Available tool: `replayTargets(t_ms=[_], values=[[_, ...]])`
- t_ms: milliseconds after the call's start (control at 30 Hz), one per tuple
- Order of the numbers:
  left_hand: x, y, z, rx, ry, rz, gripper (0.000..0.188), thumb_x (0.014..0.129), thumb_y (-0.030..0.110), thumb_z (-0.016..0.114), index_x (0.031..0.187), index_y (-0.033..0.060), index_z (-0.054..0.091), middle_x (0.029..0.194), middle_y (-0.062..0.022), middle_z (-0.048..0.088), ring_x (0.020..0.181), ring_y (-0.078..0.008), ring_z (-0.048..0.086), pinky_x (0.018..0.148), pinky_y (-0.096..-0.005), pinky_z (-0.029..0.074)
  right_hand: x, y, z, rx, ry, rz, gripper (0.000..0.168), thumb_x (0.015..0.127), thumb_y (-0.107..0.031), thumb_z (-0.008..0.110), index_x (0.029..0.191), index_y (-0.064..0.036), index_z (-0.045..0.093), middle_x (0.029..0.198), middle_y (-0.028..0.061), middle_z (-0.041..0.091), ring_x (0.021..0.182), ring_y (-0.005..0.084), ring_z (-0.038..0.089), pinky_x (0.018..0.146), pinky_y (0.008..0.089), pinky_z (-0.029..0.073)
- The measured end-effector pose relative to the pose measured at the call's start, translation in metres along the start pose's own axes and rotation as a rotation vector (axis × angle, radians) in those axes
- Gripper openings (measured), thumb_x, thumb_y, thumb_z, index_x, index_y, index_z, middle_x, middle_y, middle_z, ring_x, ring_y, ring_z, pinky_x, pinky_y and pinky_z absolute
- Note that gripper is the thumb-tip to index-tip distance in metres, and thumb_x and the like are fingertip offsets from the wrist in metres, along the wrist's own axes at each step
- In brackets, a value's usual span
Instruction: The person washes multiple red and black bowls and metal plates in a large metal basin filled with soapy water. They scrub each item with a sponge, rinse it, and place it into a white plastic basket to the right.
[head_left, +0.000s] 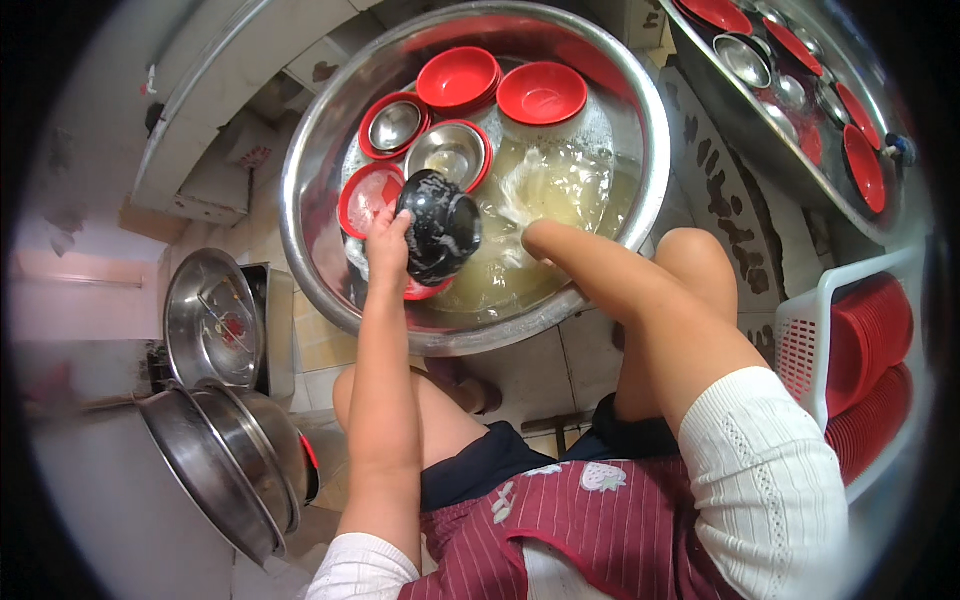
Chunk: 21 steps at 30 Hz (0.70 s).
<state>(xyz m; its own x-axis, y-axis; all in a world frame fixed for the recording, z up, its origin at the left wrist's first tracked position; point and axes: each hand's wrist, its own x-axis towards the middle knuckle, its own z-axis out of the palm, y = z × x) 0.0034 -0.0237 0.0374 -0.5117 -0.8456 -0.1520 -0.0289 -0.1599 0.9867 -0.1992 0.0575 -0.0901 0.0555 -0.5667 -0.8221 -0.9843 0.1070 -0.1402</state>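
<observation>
Above the wide steel basin, my left hand grips a bowl by its edge, its black outer side turned up and streaked with suds. My right hand dips into the cloudy, soapy water, where splashes surround it. Its fingers are hidden, so what it holds cannot be seen. Red bowls stand stacked at the far side of the basin, beside a single red bowl. Metal bowls sit inside red ones left of the middle. Another red bowl, foamy inside, lies just beyond my left hand.
At upper right a steel sink holds red and metal bowls. A white plastic basket packed with red bowls stands at right. Steel basins lean at lower left, below another basin. My knees flank the near rim.
</observation>
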Motion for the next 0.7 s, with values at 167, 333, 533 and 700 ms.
replayTargets(t_ms=[167, 333, 533, 700], values=[[0.012, -0.034, 0.026, -0.010, 0.028, 0.016, 0.016, 0.086, 0.007, 0.047, 0.096, -0.0013, 0.056, 0.086, -0.0036, 0.060, 0.077, -0.0105, 0.054, 0.074, -0.0247, 0.042, -0.035, 0.010, -0.023, 0.188, -0.038, -0.153, 0.029, 0.063, -0.020, 0.070, 0.086, -0.003, 0.065, 0.081, 0.0102, 0.064, 0.069, 0.0205, 0.060, 0.058, 0.0348, 0.050], [0.007, -0.074, 0.043, 0.173, 0.114, 0.054, 0.019, 0.088, 0.012, 0.047, 0.097, -0.0015, 0.057, 0.083, -0.0048, 0.060, 0.075, -0.0120, 0.054, 0.072, -0.0266, 0.042, -0.125, -0.026, -0.074, 1.216, 0.576, -0.454, 0.021, 0.070, -0.022, 0.062, 0.078, -0.003, 0.063, 0.067, 0.0045, 0.059, 0.060, 0.0114, 0.055, 0.056, 0.0277, 0.045], [-0.018, -0.062, 0.081, 0.309, 0.271, 0.233, 0.032, 0.091, 0.023, 0.044, 0.082, -0.0053, 0.055, 0.068, -0.0161, 0.055, 0.064, -0.0192, 0.047, 0.064, -0.0343, 0.040, -0.065, -0.043, -0.042, 0.752, 1.523, -0.076, 0.040, 0.078, -0.041, 0.055, 0.091, -0.003, 0.058, 0.095, 0.0221, 0.057, 0.090, 0.0415, 0.053, 0.075, 0.0503, 0.042], [-0.018, -0.055, 0.084, 0.167, 0.212, 0.218, 0.033, 0.092, 0.023, 0.042, 0.086, -0.0046, 0.058, 0.075, -0.0065, 0.060, 0.070, -0.0119, 0.049, 0.067, -0.0291, 0.042, -0.021, 0.054, -0.034, 0.871, 0.732, 0.128, 0.048, 0.084, -0.040, 0.044, 0.105, 0.002, 0.057, 0.104, 0.0237, 0.058, 0.097, 0.0351, 0.057, 0.085, 0.0416, 0.043]])
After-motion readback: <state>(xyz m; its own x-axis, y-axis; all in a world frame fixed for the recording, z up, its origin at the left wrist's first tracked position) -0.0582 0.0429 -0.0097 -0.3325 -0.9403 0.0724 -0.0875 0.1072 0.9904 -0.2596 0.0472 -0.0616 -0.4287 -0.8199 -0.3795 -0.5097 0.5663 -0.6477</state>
